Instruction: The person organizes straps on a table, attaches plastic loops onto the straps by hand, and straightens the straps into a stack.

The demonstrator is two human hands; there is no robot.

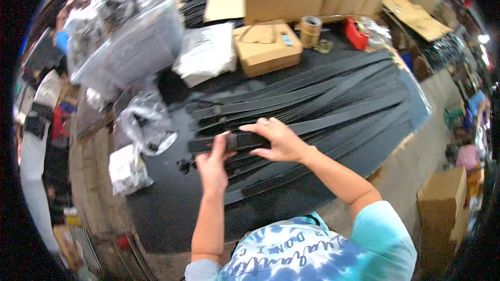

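Note:
Many long black belt straps [333, 91] lie side by side across the dark table, fanning out to the right. Above their left ends, one flat black belt [200, 145] is between my two hands. My left hand [212, 169] pinches it from below, thumb raised by a dark ridged band. Further right, my right hand [278, 140] reaches over the same belt, its thumb and forefinger at the two edges. The belt's underside and some of my fingertips are hidden. A small black piece [184, 166] lies just left of my left hand.
Behind the straps stand a white wrapped package [205, 52], a cardboard box [268, 47], a tape roll [310, 31] and a red tape dispenser [355, 34]. To the left are a large clear bin [130, 47], plastic bags [148, 122] and a white wrapped bundle [128, 170].

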